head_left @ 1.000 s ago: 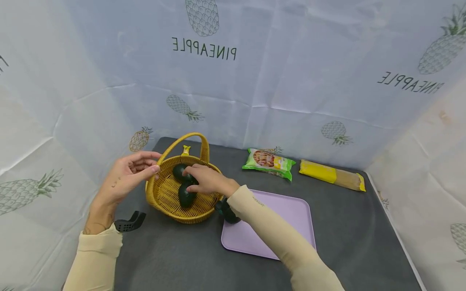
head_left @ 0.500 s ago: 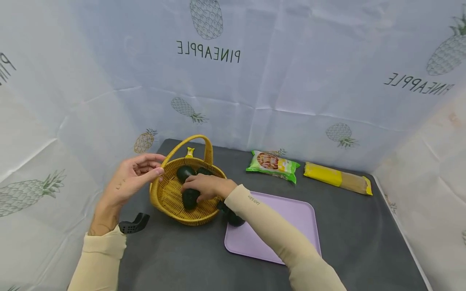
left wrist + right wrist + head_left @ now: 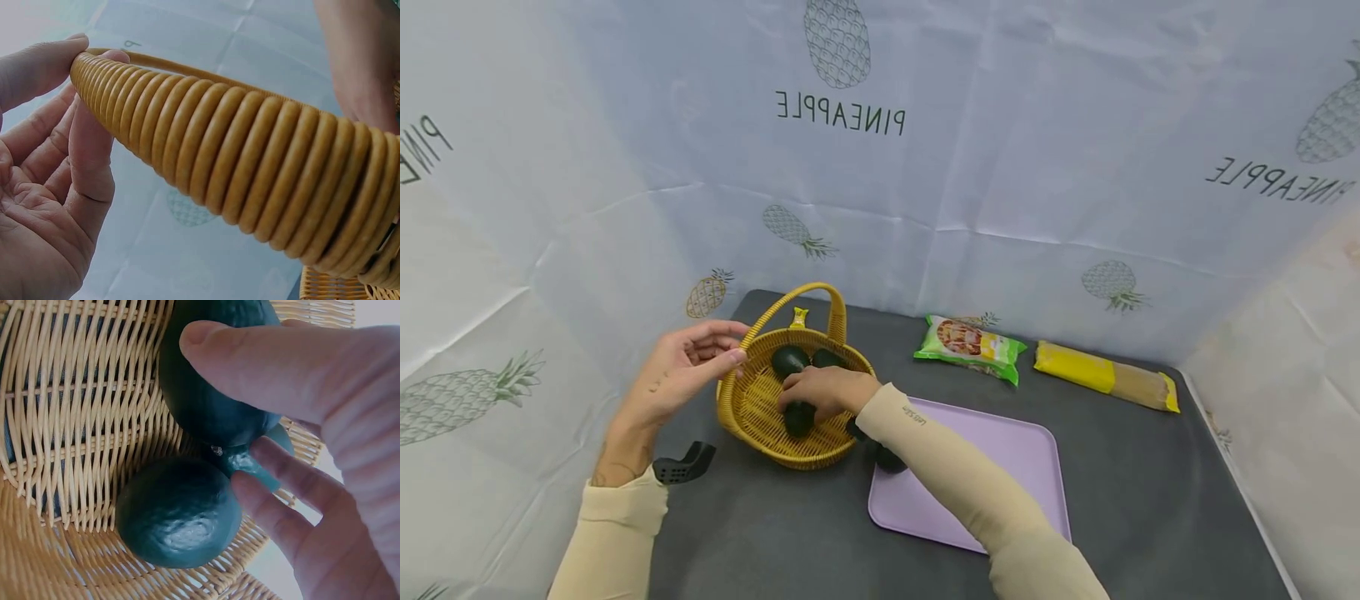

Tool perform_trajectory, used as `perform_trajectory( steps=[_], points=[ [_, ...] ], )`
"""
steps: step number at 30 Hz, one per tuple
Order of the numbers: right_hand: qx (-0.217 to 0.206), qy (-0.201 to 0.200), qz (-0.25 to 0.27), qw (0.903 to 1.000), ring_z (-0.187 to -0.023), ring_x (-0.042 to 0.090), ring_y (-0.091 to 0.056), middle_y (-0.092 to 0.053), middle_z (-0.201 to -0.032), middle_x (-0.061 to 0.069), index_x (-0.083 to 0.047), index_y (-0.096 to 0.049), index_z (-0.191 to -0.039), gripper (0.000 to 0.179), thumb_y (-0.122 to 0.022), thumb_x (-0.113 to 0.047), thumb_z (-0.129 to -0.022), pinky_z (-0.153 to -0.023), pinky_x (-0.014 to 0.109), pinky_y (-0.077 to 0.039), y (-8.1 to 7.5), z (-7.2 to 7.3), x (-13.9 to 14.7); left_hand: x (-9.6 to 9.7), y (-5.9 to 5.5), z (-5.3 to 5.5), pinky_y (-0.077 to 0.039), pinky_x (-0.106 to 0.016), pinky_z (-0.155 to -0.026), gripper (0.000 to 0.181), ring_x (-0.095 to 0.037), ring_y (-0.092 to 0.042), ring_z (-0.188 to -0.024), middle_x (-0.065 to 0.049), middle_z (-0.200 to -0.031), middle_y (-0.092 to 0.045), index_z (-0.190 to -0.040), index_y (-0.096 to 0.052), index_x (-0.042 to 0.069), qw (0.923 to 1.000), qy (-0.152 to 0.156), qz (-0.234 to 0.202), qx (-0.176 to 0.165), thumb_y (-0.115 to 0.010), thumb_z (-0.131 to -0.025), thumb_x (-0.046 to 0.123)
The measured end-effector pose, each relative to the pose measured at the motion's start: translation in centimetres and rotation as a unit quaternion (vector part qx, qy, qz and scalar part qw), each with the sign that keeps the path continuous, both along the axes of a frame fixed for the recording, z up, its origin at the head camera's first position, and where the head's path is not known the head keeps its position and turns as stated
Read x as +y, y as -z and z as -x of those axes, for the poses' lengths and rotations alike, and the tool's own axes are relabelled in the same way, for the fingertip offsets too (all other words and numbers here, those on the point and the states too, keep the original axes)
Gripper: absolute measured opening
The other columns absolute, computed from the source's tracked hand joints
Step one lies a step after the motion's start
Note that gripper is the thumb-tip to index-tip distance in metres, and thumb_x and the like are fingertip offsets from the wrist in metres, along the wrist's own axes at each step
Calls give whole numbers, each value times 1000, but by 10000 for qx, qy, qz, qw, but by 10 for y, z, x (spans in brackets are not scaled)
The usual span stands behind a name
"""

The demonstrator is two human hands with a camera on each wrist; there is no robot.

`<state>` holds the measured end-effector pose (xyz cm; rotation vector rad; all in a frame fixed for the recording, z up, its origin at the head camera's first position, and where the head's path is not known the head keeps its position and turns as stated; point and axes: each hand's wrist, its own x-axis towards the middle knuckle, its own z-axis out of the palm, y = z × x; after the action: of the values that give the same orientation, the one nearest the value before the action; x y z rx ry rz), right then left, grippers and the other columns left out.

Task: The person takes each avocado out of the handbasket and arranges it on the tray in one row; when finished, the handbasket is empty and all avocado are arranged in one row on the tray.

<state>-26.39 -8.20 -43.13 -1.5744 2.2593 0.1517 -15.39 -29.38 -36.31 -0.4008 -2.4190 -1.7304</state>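
My left hand point(image 3: 681, 371) pinches the handle point(image 3: 206, 144) of a yellow wicker basket point(image 3: 790, 460) between thumb and fingers. Inside the basket, my right hand point(image 3: 829, 390) grips a dark green avocado point(image 3: 219, 394), the thumb lying across its side in the right wrist view. Another avocado point(image 3: 178, 512) lies close by, near the ends of the right fingers. Behind the hand, a further avocado point(image 3: 829, 359) shows at the basket's back. One more avocado point(image 3: 891, 459) rests on a lilac tray point(image 3: 1022, 458), partly hidden by the right sleeve.
A green-edged food packet point(image 3: 970, 346) and a long yellow packet point(image 3: 1105, 377) lie along the back of the dark table point(image 3: 775, 533). Behind the basket sits a small yellow wrapped item point(image 3: 799, 317). A pineapple-print curtain point(image 3: 1000, 167) encloses the back and sides.
The right hand has shifted from the back avocados to the front one and closed round it. A third avocado has come into sight at the basket's back. The left hand stays at the handle.
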Motion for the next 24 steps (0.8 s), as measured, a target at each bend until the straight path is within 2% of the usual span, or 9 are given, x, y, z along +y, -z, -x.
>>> perform_trajectory(
  steps=[5,11,19,24],
  points=[
    [246,-163,-180,9994,-123,15,-52,-50,-148,-9,-37,-59,-137,57,-79,-13,-90,-93,29,-52,5,-1,-5,0,0,0,-58,-28,-66,32,-18,-69,-75,-1,-97,-71,-129,-60,-3,10000,15,-37,-38,-65,-100,9],
    [333,-242,-245,9989,-108,12,-55,-58,-132,-9,-38,-61,-131,53,-82,-16,-87,-85,28,-53,11,0,-6,0,0,0,-58,-29,-66,32,-18,-70,-75,-1,-96,-71,-129,-60,-3,9999,35,-99,-60,-65,-100,8],
    [479,-414,-241,9977,-109,13,-56,-58,-130,-8,-37,-58,-132,56,-83,-18,-86,-87,28,-53,12,0,-4,0,0,0,-58,-29,-67,31,-19,-71,-76,-1,-96,-71,-128,-61,-2,9999,52,-118,-41,-65,-100,8],
    [268,-370,-227,9987,-108,11,-58,-59,-127,-8,-37,-55,-133,58,-85,-22,-85,-89,28,-53,13,3,-3,-1,1,0,-59,-29,-68,31,-19,-71,-76,-1,-96,-71,-128,-61,-3,9999,58,-151,-42,-65,-100,8]
  ],
)
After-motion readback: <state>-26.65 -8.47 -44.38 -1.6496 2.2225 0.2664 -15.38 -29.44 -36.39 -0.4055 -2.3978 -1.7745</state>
